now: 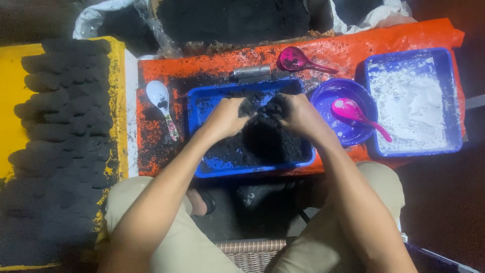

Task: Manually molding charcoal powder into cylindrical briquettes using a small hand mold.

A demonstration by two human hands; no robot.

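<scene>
My left hand (228, 116) and my right hand (295, 114) are both over a blue tray (198, 108) of black, crumbly charcoal paste (262, 144). Each hand is closed on a clump of the black paste, and the fingertips are blackened and nearly meet over the tray's middle. The tray sits on an orange sheet (384, 38) in front of my knees.
Rows of black briquettes (60, 116) lie on a yellow board at left. A white spoon (161, 101) lies left of the tray. To the right are a blue bowl (326, 98) holding a pink spoon (353, 114) and a blue tray of white powder (411, 103). A metal tube (251, 73) and a magenta scoop (295, 60) lie behind.
</scene>
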